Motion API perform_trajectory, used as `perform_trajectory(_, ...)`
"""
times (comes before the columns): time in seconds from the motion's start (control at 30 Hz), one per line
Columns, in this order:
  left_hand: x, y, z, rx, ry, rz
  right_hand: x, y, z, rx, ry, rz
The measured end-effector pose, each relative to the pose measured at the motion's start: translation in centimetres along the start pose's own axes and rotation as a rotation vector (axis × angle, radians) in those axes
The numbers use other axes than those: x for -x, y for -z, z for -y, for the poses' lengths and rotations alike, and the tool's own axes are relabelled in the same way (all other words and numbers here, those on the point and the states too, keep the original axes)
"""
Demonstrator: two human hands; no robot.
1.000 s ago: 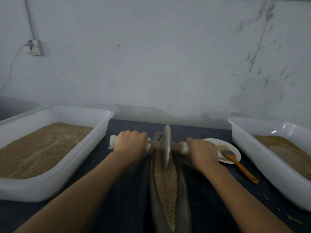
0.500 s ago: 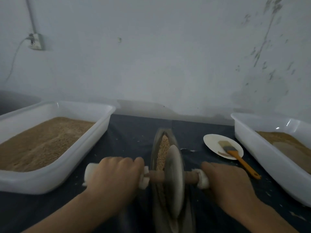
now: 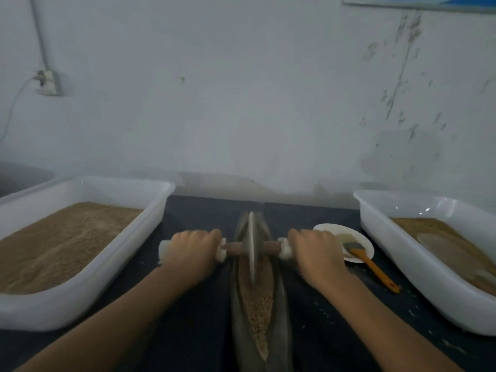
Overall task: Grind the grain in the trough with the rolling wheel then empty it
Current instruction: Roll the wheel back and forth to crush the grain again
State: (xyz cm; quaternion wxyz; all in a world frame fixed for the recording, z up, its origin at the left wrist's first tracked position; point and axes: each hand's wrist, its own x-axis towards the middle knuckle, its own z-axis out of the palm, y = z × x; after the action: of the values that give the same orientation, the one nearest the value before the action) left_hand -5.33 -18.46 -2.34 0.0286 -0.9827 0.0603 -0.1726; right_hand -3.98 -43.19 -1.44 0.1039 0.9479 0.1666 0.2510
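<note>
fingers (image 3: 206,234) of both hands wrapped round axle (image 3: 236,248); keep wheel (image 3: 251,248) upright, press evenly along trough (image 3: 239,331), grain (image 3: 257,304) coarse.

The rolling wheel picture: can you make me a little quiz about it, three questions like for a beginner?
1. True or false: both hands hold the rolling wheel's handle.
2. What lies on the small plate? A) spoon B) brush C) cup
3. Fill in: grain fills the ___ under the wheel.

Key: 1 true: left hand and right hand each keep a grip on it. 2 B, the brush. 3 trough.
</note>
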Motion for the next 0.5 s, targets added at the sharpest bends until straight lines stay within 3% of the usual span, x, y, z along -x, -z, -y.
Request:
perform_trajectory(0.1, 5.0, 2.8, -0.8, -0.002, -0.028, 0.098, 5.3, 2.1, -0.1, -0.075, 0.059, 0.032)
perform_trajectory(0.23, 9.5, 6.1, -1.8, -0.079, -0.102, 0.1, 8.7, 5.0, -0.6, -0.12, 0.081, 0.044)
perform_trajectory(0.33, 8.6, 6.3, -1.9, -0.062, -0.09, 0.181, 8.5, 4.5, -0.3, -0.069, 0.042, 0.167)
perform_trajectory(0.43, 5.0, 3.8, -1.3, -0.021, -0.045, 0.157, 6.2, 2.2, -0.2, -0.063, 0.053, 0.08)
perform_trajectory(0.5, 1.9, 1.5, -0.9, -0.051, -0.013, 0.039, 3.0, 0.3, -0.5, -0.053, 0.03, 0.043)
